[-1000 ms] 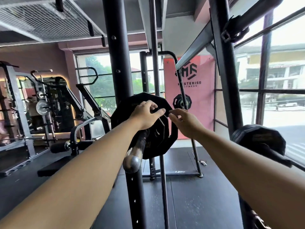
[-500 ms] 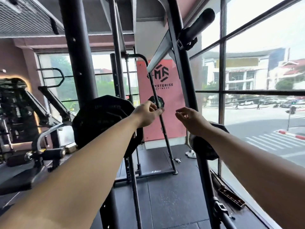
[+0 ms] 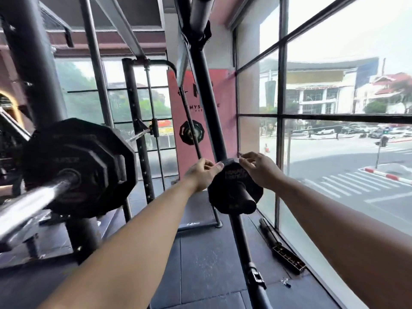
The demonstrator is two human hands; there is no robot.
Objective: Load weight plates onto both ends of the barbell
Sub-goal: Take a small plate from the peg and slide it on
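Note:
The barbell's chrome sleeve [image 3: 29,204] juts toward me at the left, with large black plates [image 3: 78,166] loaded on it. A small black weight plate [image 3: 234,186] hangs on a storage peg [image 3: 247,201] of the slanted rack upright [image 3: 207,108] at the centre. My left hand [image 3: 201,175] touches the plate's upper left edge with thumb and curled fingers. My right hand [image 3: 260,169] curls its fingers over the plate's upper right edge. Both arms are stretched forward.
A tall window wall [image 3: 281,108] runs along the right, close behind the upright. Another small plate [image 3: 191,132] hangs farther back by a pink banner. Black rubber flooring [image 3: 207,264] lies below, with a dark tray [image 3: 287,258] by the window base. A thick rack post [image 3: 33,74] stands at the left.
My view has swung right, away from the loaded barbell end. Both hands moved off the big plate and came down onto the small plate on the storage peg.

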